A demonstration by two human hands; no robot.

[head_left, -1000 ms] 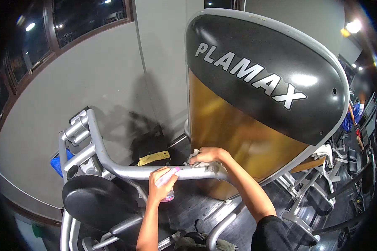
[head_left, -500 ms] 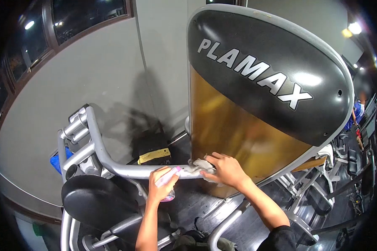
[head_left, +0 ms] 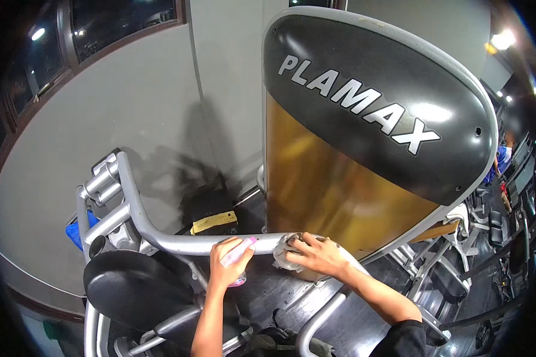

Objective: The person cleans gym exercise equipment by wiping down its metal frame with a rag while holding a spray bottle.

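Observation:
My right hand [head_left: 321,254] is wrapped round a pale cloth [head_left: 284,254], pressing it against the silver tube [head_left: 187,243] of a gym machine. In my left hand [head_left: 225,265] is a spray bottle [head_left: 238,253] with a pink and white top, held close in front of the same tube. The fingers of that hand are closed about the bottle, and its lower part is mostly hidden behind the hand. Just beyond my right hand rises the machine's gold and black panel [head_left: 351,178], lettered PLAMAX.
A black padded seat [head_left: 134,288] lies to the left below the tube. Behind it, a blue cloth [head_left: 73,233] hangs by the frame, and a yellow strip [head_left: 214,222] sits on a dark box. Another person [head_left: 503,160] and more gym machines are at far right.
My right hand has slid a little right along the tube with the cloth and gone round it. My left hand keeps the bottle in nearly the same place. The view has shifted slightly.

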